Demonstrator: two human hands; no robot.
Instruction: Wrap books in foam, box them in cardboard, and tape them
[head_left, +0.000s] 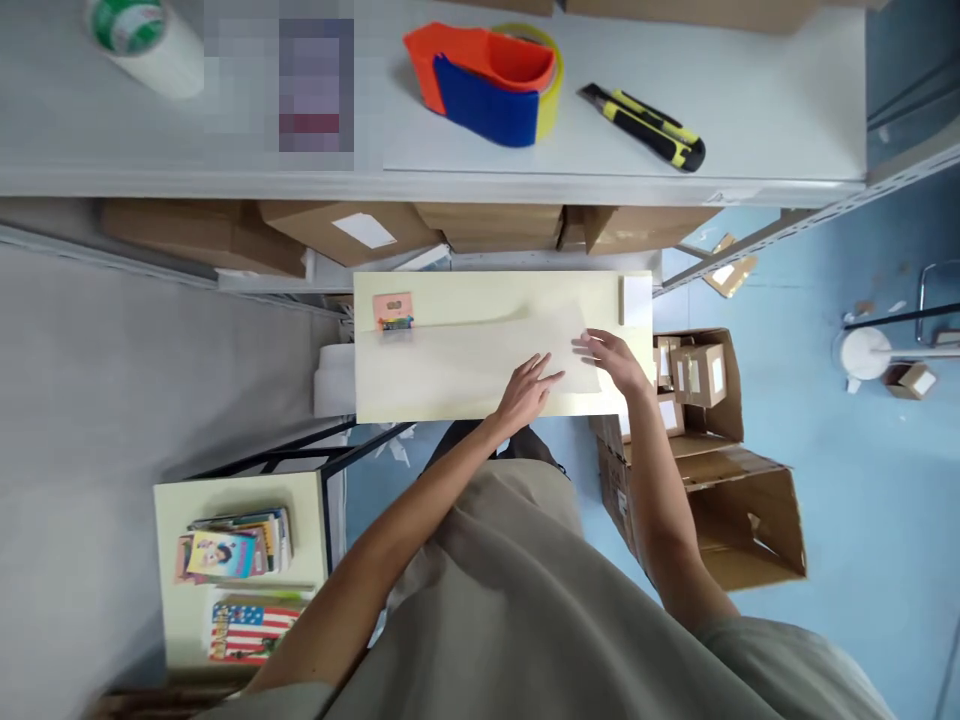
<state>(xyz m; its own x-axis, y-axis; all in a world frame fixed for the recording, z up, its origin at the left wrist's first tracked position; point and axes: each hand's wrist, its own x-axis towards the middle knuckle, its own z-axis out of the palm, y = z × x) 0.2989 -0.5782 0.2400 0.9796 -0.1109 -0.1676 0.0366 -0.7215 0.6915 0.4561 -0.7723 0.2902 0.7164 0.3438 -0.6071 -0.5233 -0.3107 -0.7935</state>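
Note:
A long, thin, translucent white wrapping sheet [465, 362] lies across the pale yellow tabletop [480, 290], its right end slightly raised. My left hand [527, 392] rests on the sheet right of its middle, fingers spread. At the sheet's right end, my right hand [611, 358] has its fingers closed on the edge, somewhat blurred. Near the table's far left corner lies a small pink flat item [393, 307] with a multicoloured strip, its lower part by the sheet's edge. A white block or stack of cards [637, 301] sits at the far right corner.
Above, a shelf [465, 185] bears a tape dispenser [487, 95], a utility knife [645, 127] and a tape roll [146, 45]. White rolled material [334, 380] stands left of the table. Open cartons [746, 520] stand at right. Books [232, 550] lie on a side table [180, 620].

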